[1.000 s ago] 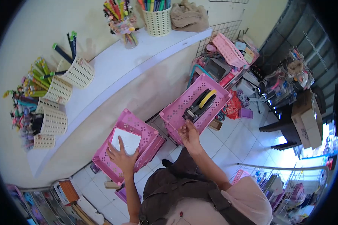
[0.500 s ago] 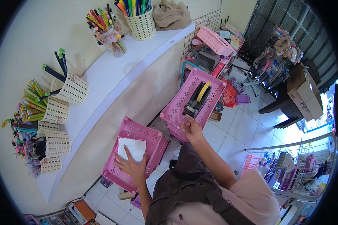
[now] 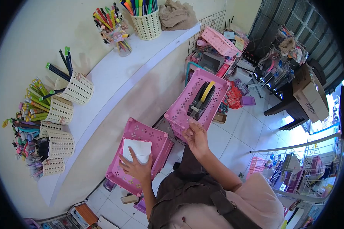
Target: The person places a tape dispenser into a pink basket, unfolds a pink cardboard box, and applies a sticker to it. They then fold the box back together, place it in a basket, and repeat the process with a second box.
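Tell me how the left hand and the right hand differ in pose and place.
The left hand has its fingers spread; the right hand has its fingers curled, thumb and forefinger pinched together.
The left hand rests on a white square item; the right hand is beside the tape dispenser, any held tape too faint to confirm.
Both are bare.

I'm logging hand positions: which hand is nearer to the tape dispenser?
The right hand, just below the tape dispenser in this view. The left hand is farther off, over the white paper.
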`<state>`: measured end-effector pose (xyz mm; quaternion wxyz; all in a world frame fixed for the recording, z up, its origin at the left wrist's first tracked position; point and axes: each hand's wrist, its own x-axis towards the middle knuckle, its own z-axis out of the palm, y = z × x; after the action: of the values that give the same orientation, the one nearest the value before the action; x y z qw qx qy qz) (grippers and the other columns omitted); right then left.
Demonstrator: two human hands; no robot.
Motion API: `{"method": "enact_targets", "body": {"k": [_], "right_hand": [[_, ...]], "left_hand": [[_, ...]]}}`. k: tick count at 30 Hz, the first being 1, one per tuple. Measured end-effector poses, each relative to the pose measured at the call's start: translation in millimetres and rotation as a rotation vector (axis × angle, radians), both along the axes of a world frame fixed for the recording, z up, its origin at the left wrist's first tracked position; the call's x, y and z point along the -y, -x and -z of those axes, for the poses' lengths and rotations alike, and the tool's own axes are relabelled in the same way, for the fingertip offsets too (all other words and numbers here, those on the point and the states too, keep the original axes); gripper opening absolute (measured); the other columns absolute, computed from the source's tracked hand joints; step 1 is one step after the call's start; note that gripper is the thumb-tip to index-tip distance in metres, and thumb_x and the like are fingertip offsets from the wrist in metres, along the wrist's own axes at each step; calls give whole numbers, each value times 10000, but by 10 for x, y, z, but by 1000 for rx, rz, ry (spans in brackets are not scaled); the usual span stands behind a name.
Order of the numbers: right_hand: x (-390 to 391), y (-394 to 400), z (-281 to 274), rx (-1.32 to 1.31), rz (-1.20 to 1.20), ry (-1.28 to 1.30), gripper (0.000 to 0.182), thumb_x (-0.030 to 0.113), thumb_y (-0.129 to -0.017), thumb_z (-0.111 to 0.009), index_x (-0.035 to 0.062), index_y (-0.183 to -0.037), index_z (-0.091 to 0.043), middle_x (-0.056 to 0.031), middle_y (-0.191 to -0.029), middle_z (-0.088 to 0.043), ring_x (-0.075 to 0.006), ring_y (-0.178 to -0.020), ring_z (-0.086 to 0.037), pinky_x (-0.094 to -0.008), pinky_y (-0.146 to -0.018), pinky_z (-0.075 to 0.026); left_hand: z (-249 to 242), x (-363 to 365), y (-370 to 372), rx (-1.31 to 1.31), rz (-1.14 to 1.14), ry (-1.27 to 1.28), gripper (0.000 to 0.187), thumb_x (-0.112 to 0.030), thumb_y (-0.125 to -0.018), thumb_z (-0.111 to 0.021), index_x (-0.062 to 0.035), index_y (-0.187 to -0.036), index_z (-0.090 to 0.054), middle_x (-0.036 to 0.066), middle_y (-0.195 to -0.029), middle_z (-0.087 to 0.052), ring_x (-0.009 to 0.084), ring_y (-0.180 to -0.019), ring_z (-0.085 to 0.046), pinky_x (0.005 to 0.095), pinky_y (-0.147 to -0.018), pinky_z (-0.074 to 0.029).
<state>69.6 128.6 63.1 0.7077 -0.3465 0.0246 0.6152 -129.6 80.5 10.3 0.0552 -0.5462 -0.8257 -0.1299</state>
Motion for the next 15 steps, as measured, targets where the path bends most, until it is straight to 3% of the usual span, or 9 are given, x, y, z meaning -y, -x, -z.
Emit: {"method": "enact_targets", "body": {"k": [6,9,15], "right_hand": [[134,214,106,-57,-78,37,46,74,-794,-519,52,-755,-527,20,-570,-435,-62,-471,-392,-246,-520,-412],[145,218,211,54,-94,73,78,86,-792,-531,59,-722,-510,20,-572,-437,-62,-471,-392,-243,-499,-399],[111,196,298,52,-57,151,145,104,-743,-606,86,-663,-486,29,-530,-414,-60,-438,-370,-235,-463,-364]], "left_hand": [[49,-3,16,-56,14,-50,811,-536,-534,-624,-266,-1243,-338,197,-1303,-173,451,-1126,-206,568,-823,-253],[45,-4,18,-51,13,-49,809,-529,-532,-628,-258,-1240,-345,199,-1304,-173,448,-1121,-212,564,-823,-253],[34,-4,17,-44,12,-39,811,-508,-524,-640,-253,-1238,-351,199,-1305,-171,433,-1127,-204,549,-852,-222]]}}
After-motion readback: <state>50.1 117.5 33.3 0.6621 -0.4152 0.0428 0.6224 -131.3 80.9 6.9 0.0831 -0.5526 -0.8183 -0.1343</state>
